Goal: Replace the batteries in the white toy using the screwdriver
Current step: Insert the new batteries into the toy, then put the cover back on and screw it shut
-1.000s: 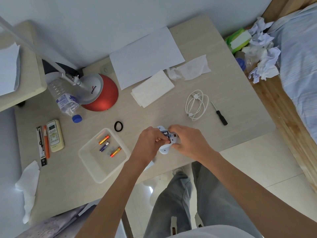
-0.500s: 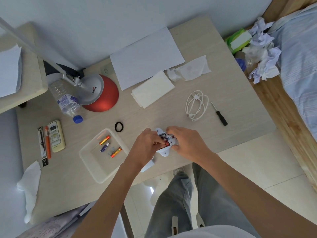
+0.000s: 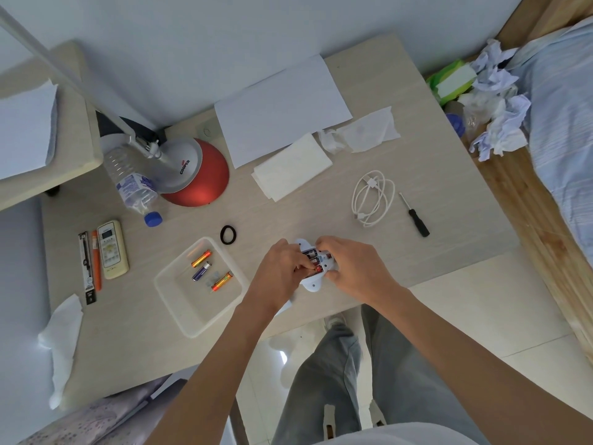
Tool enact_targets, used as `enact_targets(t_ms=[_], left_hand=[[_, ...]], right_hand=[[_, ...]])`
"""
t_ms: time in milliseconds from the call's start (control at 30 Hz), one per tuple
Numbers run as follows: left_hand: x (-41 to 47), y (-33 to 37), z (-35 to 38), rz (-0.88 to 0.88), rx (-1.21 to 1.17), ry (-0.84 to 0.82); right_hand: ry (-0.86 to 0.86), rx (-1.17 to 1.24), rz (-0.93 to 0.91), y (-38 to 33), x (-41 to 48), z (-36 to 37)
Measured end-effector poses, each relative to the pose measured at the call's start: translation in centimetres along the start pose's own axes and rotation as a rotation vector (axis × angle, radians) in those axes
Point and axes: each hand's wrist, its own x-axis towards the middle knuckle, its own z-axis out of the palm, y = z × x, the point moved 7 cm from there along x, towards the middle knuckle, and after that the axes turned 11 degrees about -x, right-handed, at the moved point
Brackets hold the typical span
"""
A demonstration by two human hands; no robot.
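Gripping the white toy (image 3: 313, 285) from each side are the left hand (image 3: 279, 271) and right hand (image 3: 356, 268); left fingers (image 3: 300, 264) touch its batteries (image 3: 313, 256).

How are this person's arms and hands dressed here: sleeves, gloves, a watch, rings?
Both forearms are bare along their whole visible length, with no sleeve on either. The left hand and right hand are ungloved, and no watch, band or ring shows.

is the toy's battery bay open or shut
Open: batteries show bare in the toy, with no cover over them. The left hand and right hand grip it.
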Motion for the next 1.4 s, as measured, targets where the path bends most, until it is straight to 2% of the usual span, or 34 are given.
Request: enact_targets(t_ms=[433, 533, 633, 700, 800, 867, 1033, 1133, 1267, 1400], left_hand=[[-1.8, 0.0, -0.5, -0.023, -0.098, 0.149], [-2.2, 0.4, -2.1, -0.094, -0.220, 0.252], [-2.3, 0.5, -3.9, -0.120, -0.202, 0.346], [-1.9, 0.4, -4.3, -0.112, -0.161, 0.293], [-1.3, -0.3, -2.6, -0.184, -0.170, 0.065], [-1.5, -0.9, -1.1, -0.204, -0.196, -0.017], [-2.0, -2.2, 0.5, -0.238, -0.403, 0.058], [-2.0, -2.2, 1.0, -0.265, -0.439, 0.084], [-2.7, -2.4, 1.0, -0.262, -0.416, 0.109], [-5.7, -2.7, 0.9, -0.279, -0.233, 0.133]], right_hand=[[-0.011, -0.030, 0.013, -0.1, 0.3, -0.3], [-0.003, -0.028, 0.019, 0.3, 0.2, -0.3], [0.004, -0.006, 0.028, 0.7, -0.1, -0.1], [0.003, 0.014, 0.040, 1.1, -0.3, 0.0], [-0.003, 0.023, 0.058, 1.7, -0.3, 0.1], [-0.012, 0.021, 0.063, 2.1, -0.2, 0.0], [-0.047, 0.036, 0.060, 2.8, 0.1, -0.1], [-0.075, 0.059, 0.040, 2.9, 0.3, -0.1], [-0.121, 0.042, -0.009, 2.7, 0.8, 0.0], [-0.134, 0.044, -0.027, 2.7, 1.0, -0.3]])
